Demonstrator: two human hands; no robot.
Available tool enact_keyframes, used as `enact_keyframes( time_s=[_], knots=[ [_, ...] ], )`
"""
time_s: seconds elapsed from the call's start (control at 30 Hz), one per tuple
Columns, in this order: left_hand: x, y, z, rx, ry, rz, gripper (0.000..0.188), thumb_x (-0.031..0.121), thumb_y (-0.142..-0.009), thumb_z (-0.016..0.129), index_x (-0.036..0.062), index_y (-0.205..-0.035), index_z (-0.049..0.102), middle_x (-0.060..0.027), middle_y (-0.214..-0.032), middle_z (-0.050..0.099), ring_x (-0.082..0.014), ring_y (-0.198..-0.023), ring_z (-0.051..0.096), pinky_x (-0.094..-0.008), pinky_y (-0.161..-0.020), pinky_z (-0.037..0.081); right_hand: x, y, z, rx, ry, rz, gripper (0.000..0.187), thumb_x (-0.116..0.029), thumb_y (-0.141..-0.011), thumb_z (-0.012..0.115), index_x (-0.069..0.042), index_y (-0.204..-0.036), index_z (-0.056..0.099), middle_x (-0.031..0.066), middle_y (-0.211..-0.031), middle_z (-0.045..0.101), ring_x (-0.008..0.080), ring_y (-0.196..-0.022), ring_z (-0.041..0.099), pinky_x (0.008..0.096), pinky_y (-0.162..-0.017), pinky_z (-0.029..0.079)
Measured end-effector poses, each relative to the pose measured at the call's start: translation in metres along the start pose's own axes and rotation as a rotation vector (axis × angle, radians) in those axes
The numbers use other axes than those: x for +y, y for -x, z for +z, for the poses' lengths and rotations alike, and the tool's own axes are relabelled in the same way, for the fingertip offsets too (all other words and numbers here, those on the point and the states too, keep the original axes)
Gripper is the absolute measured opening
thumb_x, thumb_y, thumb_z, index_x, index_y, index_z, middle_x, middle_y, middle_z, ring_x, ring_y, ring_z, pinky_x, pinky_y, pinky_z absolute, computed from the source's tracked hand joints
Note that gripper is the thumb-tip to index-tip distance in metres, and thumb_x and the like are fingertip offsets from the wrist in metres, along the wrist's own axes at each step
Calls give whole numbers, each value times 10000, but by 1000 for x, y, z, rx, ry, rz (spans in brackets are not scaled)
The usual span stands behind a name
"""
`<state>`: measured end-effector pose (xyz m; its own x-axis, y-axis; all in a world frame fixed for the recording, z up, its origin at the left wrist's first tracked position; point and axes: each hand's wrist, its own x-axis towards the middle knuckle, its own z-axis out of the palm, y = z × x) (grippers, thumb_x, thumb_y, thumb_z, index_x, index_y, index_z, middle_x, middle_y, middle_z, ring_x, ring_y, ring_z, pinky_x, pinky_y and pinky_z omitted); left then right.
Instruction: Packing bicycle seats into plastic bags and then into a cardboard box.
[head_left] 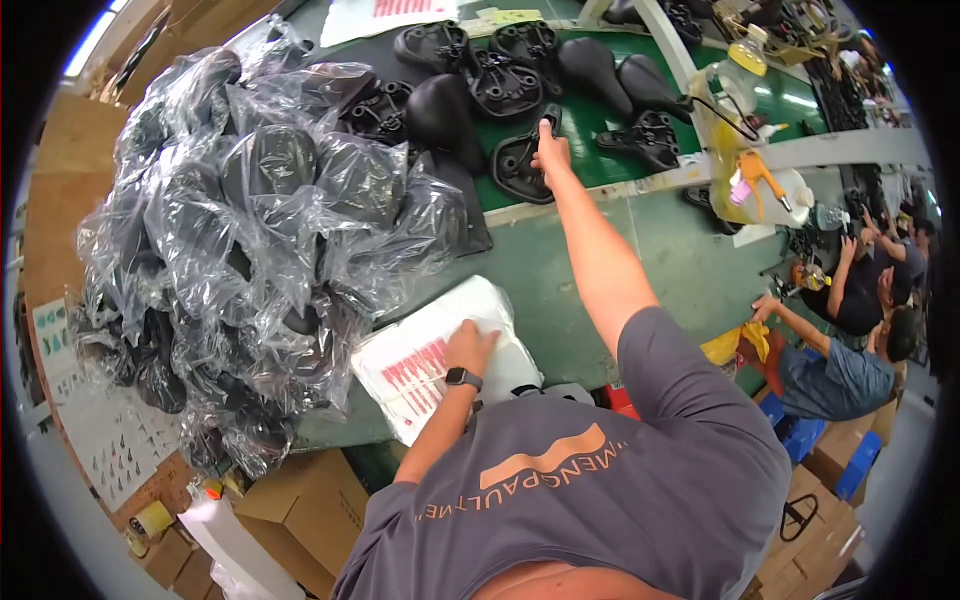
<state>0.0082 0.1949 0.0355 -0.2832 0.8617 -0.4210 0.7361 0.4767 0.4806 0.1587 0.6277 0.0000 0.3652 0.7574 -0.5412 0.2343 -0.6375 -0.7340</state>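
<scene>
Reaching far forward, my right hand (551, 152) grips a black bicycle saddle (520, 172) by its narrow nose, thumb on top. That saddle lies underside up on the green table, its ribbed base showing. My left hand (472, 348), with a dark watch at the wrist, rests on a stack of clear-white plastic bags (410, 375) printed in red. Its fingers look apart on the top bag, and part of them is hard to make out. Next to the gripped saddle lie a smooth black saddle (445, 118) and an upturned one (505, 82).
A large heap of plastic-wrapped saddles (270, 220) covers the left side. More bare saddles (645, 140) lie along the back. A white metal rail (830, 150) carries spray bottles (760, 190) at the right. Other people (835, 375) work beyond. A cardboard box (305, 510) stands below left.
</scene>
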Motion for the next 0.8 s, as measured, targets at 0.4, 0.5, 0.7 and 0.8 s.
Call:
enact_keyframes(
  time_s=[0.4, 0.5, 0.7, 0.8],
  knots=[
    [-22, 25, 50, 322, -4, 50, 257, 310, -926, 795, 93, -956, 661, -114, -961, 690, -352, -948, 645, -504, -825, 502, 246, 340, -244, -308, -548, 285, 860, -667, -1058, 508, -41, -1632, 371, 136, -1575, 514, 307, -1414, 525, 643, -1098, 493],
    [-24, 26, 71, 414, -46, 41, 251, 321, -937, 776, 97, -944, 664, -107, -957, 687, -346, -968, 644, -515, -849, 497, 310, 353, -245, -232, 48, -121, 1041, -391, -878, 830, -5, -1661, 264, 227, -1539, 518, 369, -1388, 537, 581, -1138, 469],
    [-10, 24, 66, 434, -46, -94, 256, 343, -994, 691, 96, -948, 741, -113, -1026, 722, -338, -1038, 666, -517, -893, 509, 312, 369, -223, -108, 666, -324, 1195, -265, -694, 932, 34, -1631, 254, 346, -1459, 545, 494, -1351, 552, 517, -1131, 459],
    [-20, 30, 71, 450, 24, -106, 245, 313, -1010, 666, 86, -970, 749, -102, -1032, 731, -335, -1030, 674, -528, -879, 520, 301, 360, -235, -133, 610, -357, 1107, -260, -736, 909, 28, -1612, 296, 314, -1380, 602, 459, -1256, 623, 503, -1060, 508]
  ],
)
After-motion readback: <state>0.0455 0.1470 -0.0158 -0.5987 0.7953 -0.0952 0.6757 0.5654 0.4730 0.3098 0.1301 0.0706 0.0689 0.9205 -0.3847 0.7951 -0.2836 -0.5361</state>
